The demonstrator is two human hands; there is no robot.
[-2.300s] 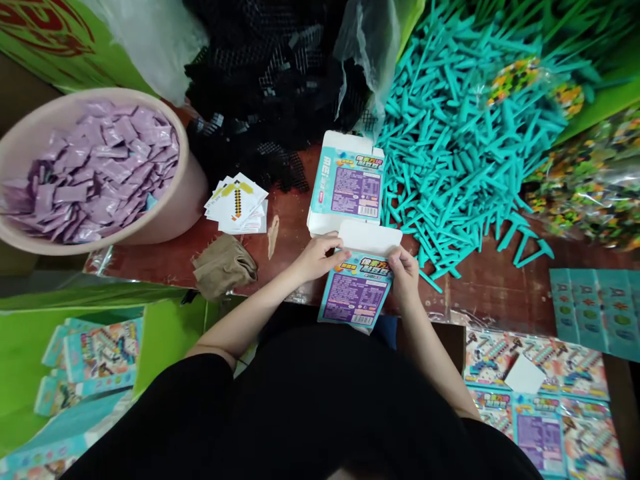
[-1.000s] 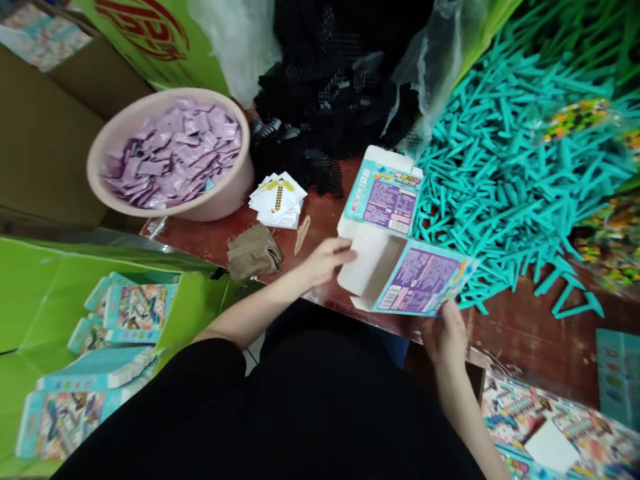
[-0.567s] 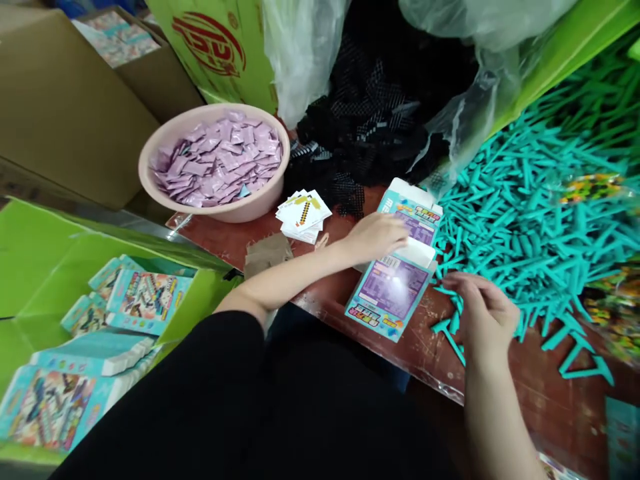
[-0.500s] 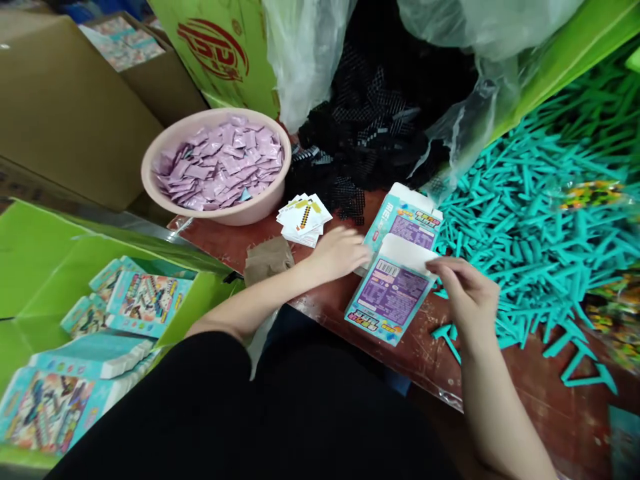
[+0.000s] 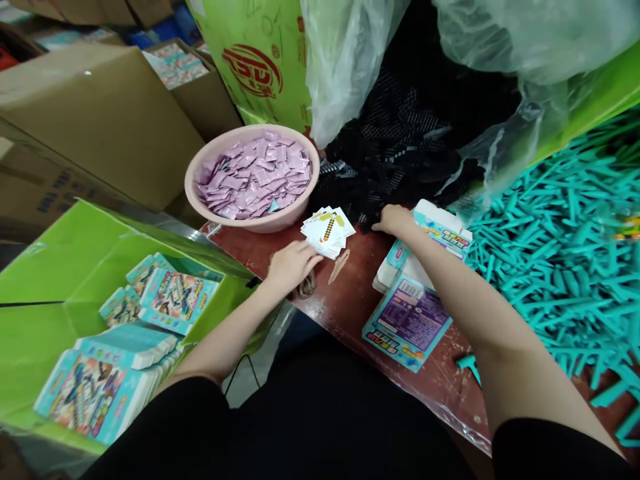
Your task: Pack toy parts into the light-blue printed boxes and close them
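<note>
Half a second ago both hands were on the flat turquoise-and-purple cardboard box (image 5: 407, 325); now both have left it. The box lies alone on the red-brown table (image 5: 350, 303), under the right forearm and nearer to the body than either hand.

The left hand (image 5: 291, 264) has gone to the left. It rests palm down and loosely open, with nothing in it, on a brown cloth (image 5: 306, 288). Its fingertips are just beside the stack of white cards with a yellow pickaxe print (image 5: 329, 231).

The right hand (image 5: 395, 219) has crossed over the box to the edge of the heap of black mesh plastic pieces (image 5: 400, 167). Its fingers curl downward there, and I cannot tell whether they grip a piece.
</note>
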